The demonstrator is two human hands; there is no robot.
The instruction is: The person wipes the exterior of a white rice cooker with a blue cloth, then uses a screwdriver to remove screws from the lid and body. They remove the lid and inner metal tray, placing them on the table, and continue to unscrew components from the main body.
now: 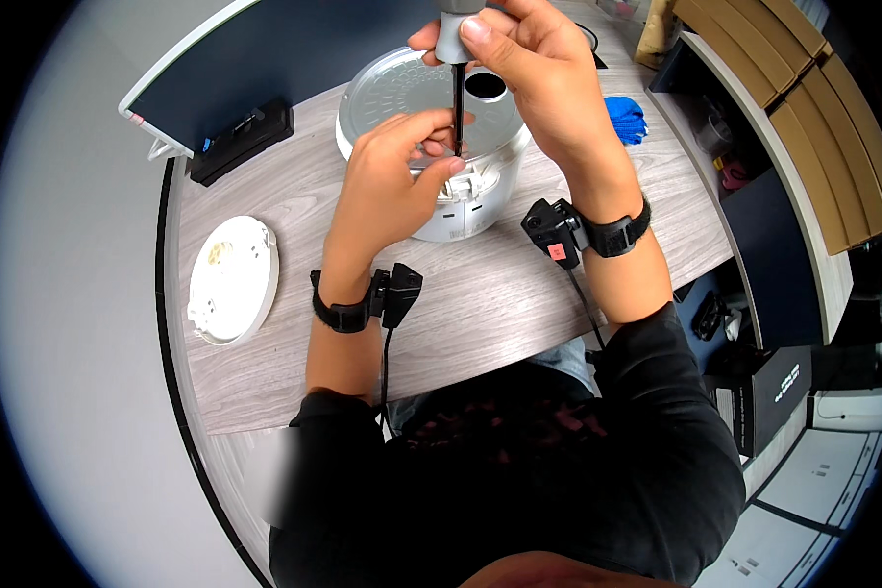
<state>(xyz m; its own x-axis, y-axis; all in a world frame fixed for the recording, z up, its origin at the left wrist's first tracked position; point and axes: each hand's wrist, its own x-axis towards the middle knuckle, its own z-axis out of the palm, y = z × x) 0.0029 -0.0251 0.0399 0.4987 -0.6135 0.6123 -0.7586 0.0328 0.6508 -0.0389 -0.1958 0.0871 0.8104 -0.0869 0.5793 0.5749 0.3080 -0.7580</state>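
My right hand [529, 59] grips the grey handle of a screwdriver [459, 108], its black shaft pointing straight down. The tip ends near the white hinge-like part on the near edge of a white round appliance that looks like a rice cooker [490, 186]. Its top is a grey metal disc with a dark round hole. My left hand [402, 167] is curled around the lower shaft, thumb and fingers bent close to the tip. Whatever those fingers may pinch is too small to see. A white oval cover [233, 279] lies on the table to the left.
The wood-grain table [441, 323] has a dark blue divider [265, 59] behind it. A black case [245, 142] lies at the back left, a blue cloth [625, 120] right of the appliance. Shelving with cardboard boxes [813, 127] stands right. Cabled black devices [554, 235] are strapped to both wrists.
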